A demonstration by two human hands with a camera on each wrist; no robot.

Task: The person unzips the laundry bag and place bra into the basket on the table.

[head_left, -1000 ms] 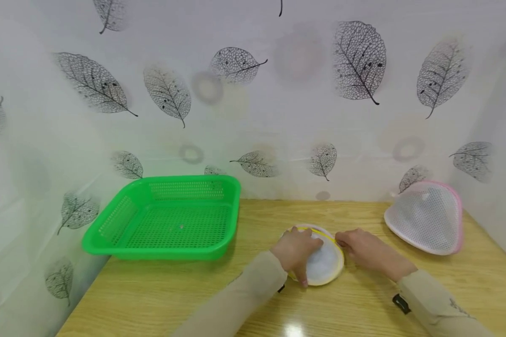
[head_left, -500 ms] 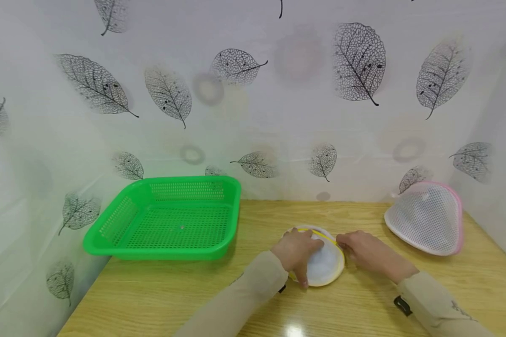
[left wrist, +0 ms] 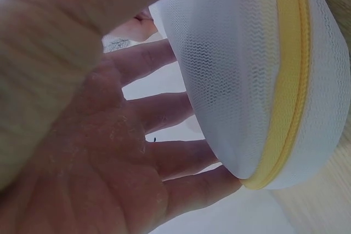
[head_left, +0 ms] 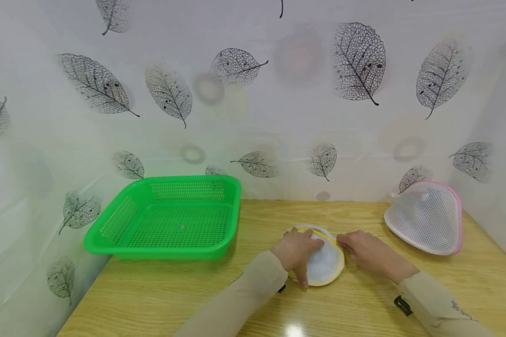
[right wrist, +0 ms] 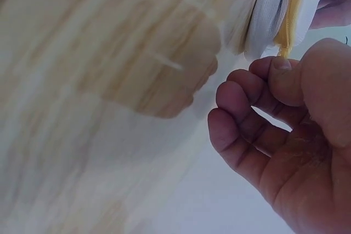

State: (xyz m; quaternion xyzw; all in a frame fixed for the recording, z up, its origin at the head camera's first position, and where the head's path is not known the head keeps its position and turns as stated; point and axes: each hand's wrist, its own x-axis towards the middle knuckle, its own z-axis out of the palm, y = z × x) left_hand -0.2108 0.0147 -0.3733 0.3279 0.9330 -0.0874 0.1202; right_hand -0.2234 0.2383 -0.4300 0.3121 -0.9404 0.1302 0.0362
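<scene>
Neither the left hand point(head_left: 296, 255) nor the right hand point(head_left: 364, 250) has visibly moved in the last 1 s, and the white mesh pouch point(head_left: 323, 267) stays on the table point(head_left: 152, 295), right of the green basket point(head_left: 168, 253). Left fingers spread, holding the pouch's basket-side part against the thumb; right fingers curl, thumb and 1 finger pinching the yellow zip point(left wrist: 293, 75) at its end away from the basket. Farther right of the basket rests 1 pink-rimmed mesh bag point(head_left: 426, 220)

Mesh bag point(left wrist: 258, 80) near in both wrist views
</scene>
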